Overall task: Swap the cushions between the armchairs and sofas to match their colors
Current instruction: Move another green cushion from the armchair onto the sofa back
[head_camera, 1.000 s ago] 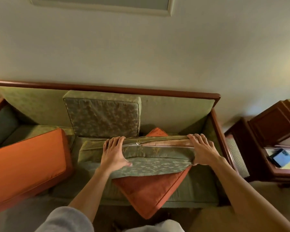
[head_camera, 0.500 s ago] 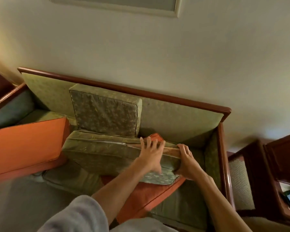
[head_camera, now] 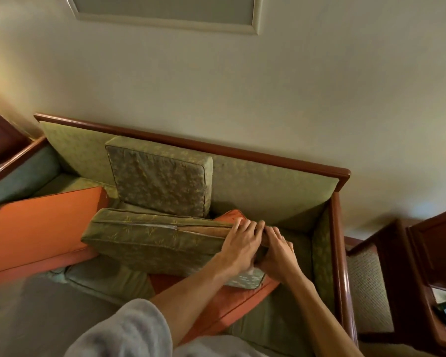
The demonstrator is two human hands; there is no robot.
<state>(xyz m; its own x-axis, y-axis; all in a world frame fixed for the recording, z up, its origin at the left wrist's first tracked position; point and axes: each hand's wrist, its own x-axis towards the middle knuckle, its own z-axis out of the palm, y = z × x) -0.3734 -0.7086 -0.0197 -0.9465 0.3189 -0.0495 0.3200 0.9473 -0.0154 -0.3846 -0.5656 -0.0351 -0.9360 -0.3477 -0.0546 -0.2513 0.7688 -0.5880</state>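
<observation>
Two hands are pressing on the right end of a green patterned cushion (head_camera: 150, 243) that is lying on the seat of the green sofa (head_camera: 273, 186), near its right arm. The left hand (head_camera: 240, 244) is lying flat, fingers spread over the cushion's top edge, while the right hand (head_camera: 278, 251) is curling around the end corner, gripping it. The cushion's long axis is running along the sofa's length, left to right, with its zippered side (head_camera: 144, 225) facing up and partly unzipped. It is resting on an orange cushion (head_camera: 216, 302) lying flat on the seat. Another green cushion (head_camera: 160, 181) is standing upright against the backrest, and a large orange cushion (head_camera: 39, 225) is leaning at the sofa's left front edge
</observation>
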